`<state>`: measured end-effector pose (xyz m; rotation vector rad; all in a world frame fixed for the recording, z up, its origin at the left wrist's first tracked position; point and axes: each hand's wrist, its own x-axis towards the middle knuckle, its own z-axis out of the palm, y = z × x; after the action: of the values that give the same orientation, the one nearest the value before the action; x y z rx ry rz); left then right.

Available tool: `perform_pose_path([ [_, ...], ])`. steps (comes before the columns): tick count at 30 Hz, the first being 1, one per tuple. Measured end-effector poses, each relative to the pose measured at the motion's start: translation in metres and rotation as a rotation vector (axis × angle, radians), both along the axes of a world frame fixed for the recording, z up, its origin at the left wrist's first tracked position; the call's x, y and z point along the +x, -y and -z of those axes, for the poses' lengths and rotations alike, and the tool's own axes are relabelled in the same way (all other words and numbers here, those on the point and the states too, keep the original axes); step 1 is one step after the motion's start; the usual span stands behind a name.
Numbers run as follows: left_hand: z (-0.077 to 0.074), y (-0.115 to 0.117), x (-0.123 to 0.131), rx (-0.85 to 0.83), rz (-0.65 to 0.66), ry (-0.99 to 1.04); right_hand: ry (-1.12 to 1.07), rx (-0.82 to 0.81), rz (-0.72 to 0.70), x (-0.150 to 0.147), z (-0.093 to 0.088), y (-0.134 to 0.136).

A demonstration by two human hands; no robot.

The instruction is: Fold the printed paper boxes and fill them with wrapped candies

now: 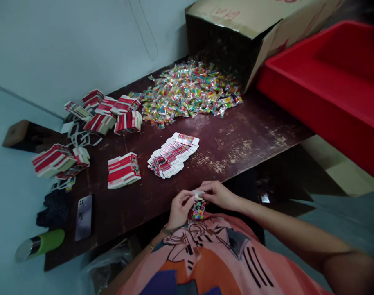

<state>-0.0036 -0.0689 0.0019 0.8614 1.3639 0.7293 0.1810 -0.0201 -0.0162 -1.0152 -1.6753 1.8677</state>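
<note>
Close to my body, just off the table's near edge, a small printed carton [198, 208] is held between both hands. My left hand [180, 208] pinches its upper left side, fingers closed. My right hand [219, 194] has its fingertips pressed on the white flap at the carton's top. Whether anything is inside the carton cannot be seen. Beyond my hands, a fanned row of flat red-and-white cartons [173, 155] lies on the table. To its left is a stack of flat cartons [123, 171].
A heap of wrapped candies [187, 94] spills from a tipped cardboard box [236, 18] at the back. A red bin [325, 82] stands right. More carton bundles [105, 114], a phone [84, 217] and a green bottle [41, 244] are on the left of the dark table [230, 139].
</note>
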Motion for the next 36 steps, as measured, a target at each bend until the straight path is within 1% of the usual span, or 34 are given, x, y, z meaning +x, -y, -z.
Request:
perform_pose_path([
  [1,0.002,-0.001,0.001,-0.095,-0.062,0.096,0.052,0.173,0.005,-0.002,-0.002,0.002],
  [2,0.004,-0.001,0.001,-0.19,-0.109,0.188,0.093,0.308,0.0,-0.004,-0.004,0.004],
  [3,0.005,-0.002,0.001,-0.265,-0.15,0.259,0.121,0.392,-0.01,-0.005,-0.006,0.005],
  [4,0.006,-0.002,0.0,-0.308,-0.187,0.299,0.133,0.429,-0.016,-0.006,-0.007,0.006],
  [6,0.006,-0.003,-0.001,-0.318,-0.231,0.307,0.118,0.416,-0.003,-0.008,-0.01,0.007],
  [9,0.004,-0.004,-0.001,-0.293,-0.255,0.301,0.052,0.326,0.059,-0.012,-0.016,0.009],
  [12,0.0,-0.006,-0.001,-0.341,-0.28,0.391,0.031,0.26,0.131,-0.018,-0.019,0.015],
  [16,-0.004,-0.005,-0.003,-0.393,-0.261,0.517,0.065,0.201,0.178,-0.025,-0.011,0.018],
  [19,-0.005,-0.002,-0.008,-0.404,-0.217,0.63,0.089,0.19,0.152,-0.024,-0.005,0.013],
  [22,-0.003,0.001,-0.014,-0.396,-0.176,0.715,0.119,0.291,0.072,-0.018,-0.007,0.009],
  [26,0.001,0.005,-0.019,-0.333,-0.128,0.774,0.219,0.592,-0.057,-0.012,-0.017,0.018],
  [28,0.003,0.006,-0.021,-0.31,-0.077,0.771,0.25,0.71,-0.128,-0.012,-0.021,0.026],
  [29,0.004,0.007,-0.022,-0.301,-0.045,0.745,0.246,0.736,-0.161,-0.012,-0.022,0.029],
  [31,0.003,0.006,-0.024,-0.26,0.01,0.619,0.186,0.727,-0.21,-0.013,-0.02,0.027],
  [32,0.002,0.005,-0.026,-0.221,0.033,0.526,0.136,0.702,-0.228,-0.012,-0.018,0.019],
  [33,0.0,0.003,-0.027,-0.176,0.058,0.427,0.087,0.674,-0.238,-0.01,-0.014,0.007],
  [34,-0.002,0.001,-0.029,-0.127,0.091,0.333,0.055,0.658,-0.231,-0.006,-0.01,-0.011],
  [35,-0.004,-0.002,-0.031,-0.073,0.133,0.243,0.063,0.666,-0.196,0.0,-0.006,-0.035],
  [36,-0.007,-0.005,-0.033,-0.018,0.189,0.164,0.137,0.703,-0.119,0.009,-0.002,-0.063],
])
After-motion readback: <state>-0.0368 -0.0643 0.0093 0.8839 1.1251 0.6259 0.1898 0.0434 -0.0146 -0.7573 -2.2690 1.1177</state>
